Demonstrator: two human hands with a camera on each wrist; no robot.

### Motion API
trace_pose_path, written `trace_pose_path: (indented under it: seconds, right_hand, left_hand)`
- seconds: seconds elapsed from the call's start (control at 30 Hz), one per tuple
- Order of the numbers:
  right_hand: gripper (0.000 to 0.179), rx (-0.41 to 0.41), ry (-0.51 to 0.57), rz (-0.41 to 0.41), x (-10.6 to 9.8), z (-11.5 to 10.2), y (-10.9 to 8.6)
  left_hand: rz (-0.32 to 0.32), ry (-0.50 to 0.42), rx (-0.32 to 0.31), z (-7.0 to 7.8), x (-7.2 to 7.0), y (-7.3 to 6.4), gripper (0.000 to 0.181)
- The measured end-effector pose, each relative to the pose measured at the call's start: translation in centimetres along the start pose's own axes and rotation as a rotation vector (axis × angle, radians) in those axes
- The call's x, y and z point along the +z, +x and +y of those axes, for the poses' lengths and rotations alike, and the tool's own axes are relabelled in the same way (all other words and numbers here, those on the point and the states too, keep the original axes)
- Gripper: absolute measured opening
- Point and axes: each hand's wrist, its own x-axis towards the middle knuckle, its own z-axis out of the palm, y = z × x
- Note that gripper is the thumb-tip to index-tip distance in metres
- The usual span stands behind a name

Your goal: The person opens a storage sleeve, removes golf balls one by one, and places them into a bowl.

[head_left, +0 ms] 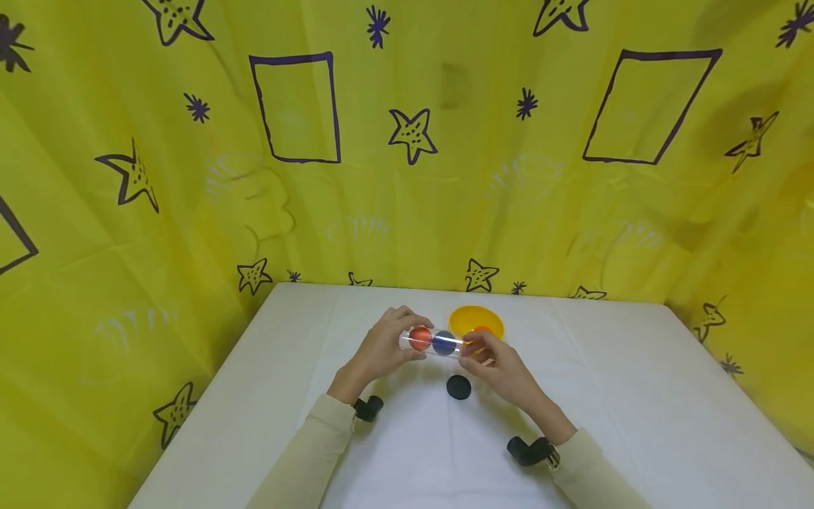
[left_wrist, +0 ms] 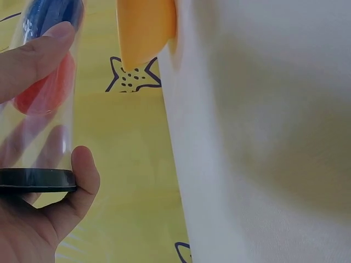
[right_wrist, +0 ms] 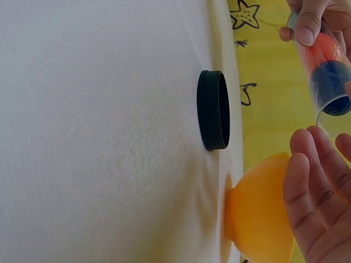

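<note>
A clear tube (head_left: pixel 432 342) is held nearly level above the table by my left hand (head_left: pixel 384 346), fingers and thumb around its left part. Inside it a red ball (head_left: pixel 420 338) sits beside a dark blue ball (head_left: pixel 444 343). A black cap (left_wrist: pixel 35 179) closes the end against my left palm. The opposite end is uncapped in the right wrist view. By that end is my right hand (head_left: pixel 499 364), several fingers (right_wrist: pixel 307 186) loosely extended; contact there is partly cropped. Beneath the tube, a loose black lid (head_left: pixel 458 387) rests on the table.
Behind the right hand stands a yellow bowl (head_left: pixel 470 316) with an orange ball (head_left: pixel 483 330) partly visible inside. White cloth covers the table (head_left: pixel 610 396). A yellow curtain (head_left: pixel 407 205) with drawn stars hangs along the table's far edge.
</note>
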Motion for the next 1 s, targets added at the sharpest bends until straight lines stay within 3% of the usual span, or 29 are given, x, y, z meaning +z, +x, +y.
trace_pose_path:
  seconds: [0.63, 1.0]
  right_hand:
    - [0.041, -0.026, 0.016, -0.008, -0.12, 0.47, -0.04]
    - [0.045, 0.03, -0.044, 0.004, -0.69, 0.11, -0.17]
  left_hand:
    - [-0.001, 0.052, 0.001, 0.05, 0.35, 0.06, 0.046]
    - [0.003, 0.023, 0.0, -0.15, 0.48, 0.11, 0.046]
